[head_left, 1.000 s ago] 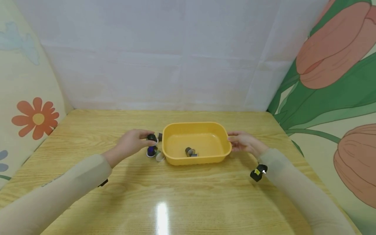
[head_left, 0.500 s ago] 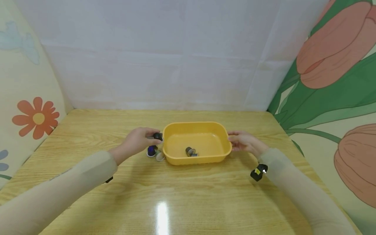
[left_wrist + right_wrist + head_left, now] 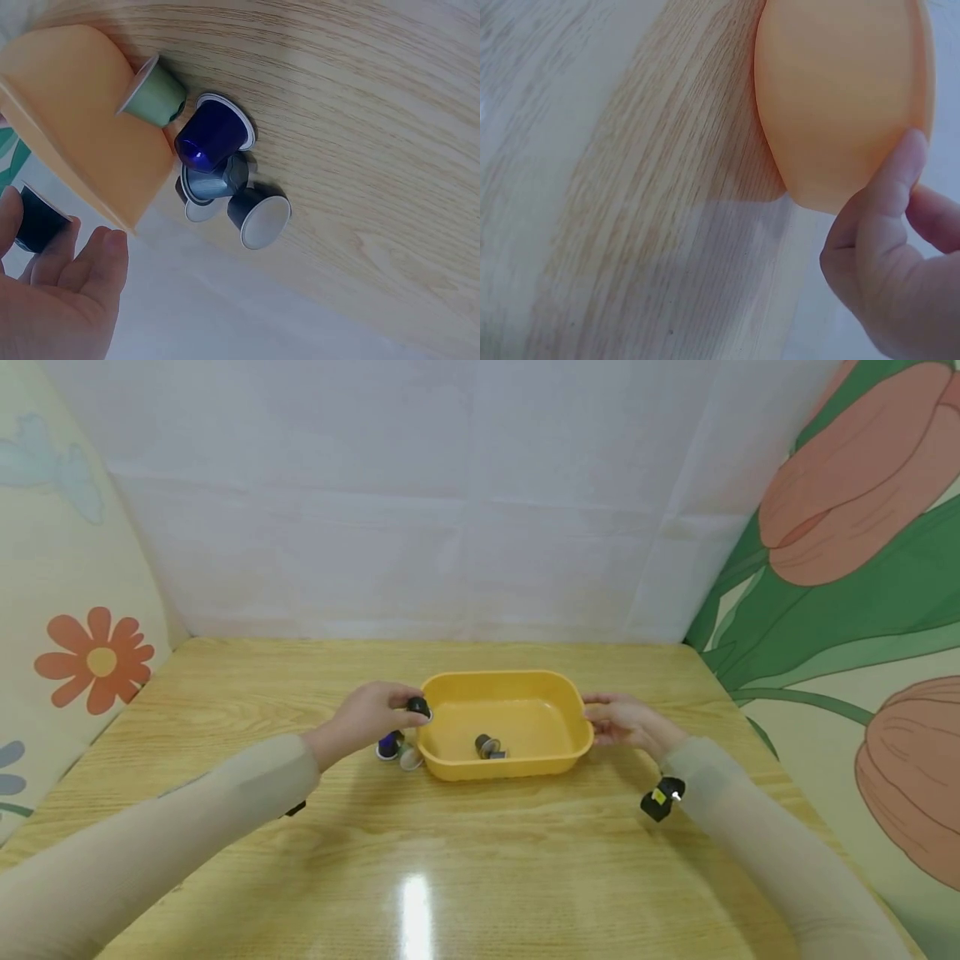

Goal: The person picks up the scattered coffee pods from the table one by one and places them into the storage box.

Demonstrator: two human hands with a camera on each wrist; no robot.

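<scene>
My left hand (image 3: pixel 372 714) pinches a black coffee capsule (image 3: pixel 420 705) between thumb and fingers, right at the left rim of a yellow plastic tub (image 3: pixel 495 769). In the left wrist view that capsule (image 3: pixel 39 219) is raised beside the tub's edge. At the tub's other end, my right hand (image 3: pixel 624 724) grips the rim, seen close up in the right wrist view with a fingertip (image 3: pixel 911 150) against the wall. Inside the tub lie a dark capsule (image 3: pixel 484 745) and a smaller-looking greyish one (image 3: pixel 497 756), near the front wall.
Left of the tub, several capsules lie clustered on the wooden table (image 3: pixel 480 860). The left wrist view shows a green one (image 3: pixel 159 96), a dark blue one (image 3: pixel 212 139), a grey-blue one (image 3: pixel 219 178) and a dark one (image 3: pixel 259 217). A white sheet (image 3: pixel 450 527) hangs behind.
My left hand has moved right, carrying the black capsule from above the loose capsules to the tub's left rim. The right hand and the tub have stayed in place.
</scene>
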